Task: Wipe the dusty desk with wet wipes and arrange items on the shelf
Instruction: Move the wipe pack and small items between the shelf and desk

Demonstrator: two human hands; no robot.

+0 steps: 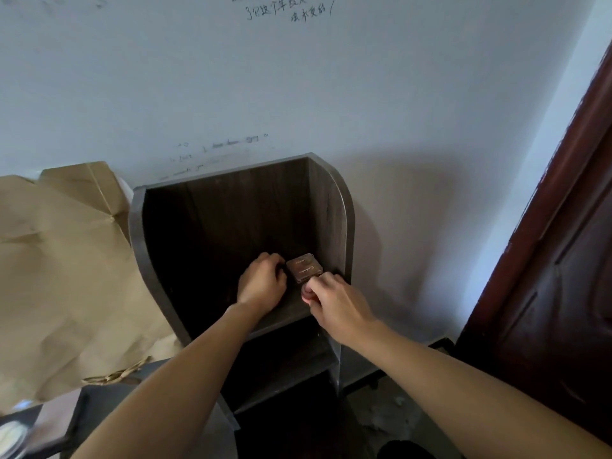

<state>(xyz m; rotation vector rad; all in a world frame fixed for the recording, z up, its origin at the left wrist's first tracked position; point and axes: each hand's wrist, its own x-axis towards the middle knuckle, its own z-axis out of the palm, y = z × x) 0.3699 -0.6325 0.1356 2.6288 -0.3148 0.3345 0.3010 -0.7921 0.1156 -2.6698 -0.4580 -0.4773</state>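
Hands, 2 of them, reaching into the top compartment of the shelf (332, 210). On the right, the right hand (334, 299) curled, thumb and fingertips pinching a small pink round object (306, 293) low over the front of the top board, close to the right side panel. On the left, the left hand (261, 279) knuckles up, fingers bent under toward the board, fingertips hidden; impossible to tell whether gripping anything. Between the 2 and a little behind them, a small square brown box (300, 267) with gold script on its lid, lying flat on the top board near the right side panel, just beside the left hand's fingers and just behind the right thumb; contact with either unclear. Dark grey-brown wood throughout, curved side panels, 2 lower compartments in shadow beneath. Behind, a pale wall with handwriting (284, 9) near the top edge and fainter scribbles just above the shelf. At left, a large crumpled brown paper bag (66, 260) leaning against the shelf's left panel, its twisted paper handle (116, 376) hanging over a dark desk (109, 405). At right, a dark red-brown door (563, 260). Below, grey floor with pale scraps (390, 412).
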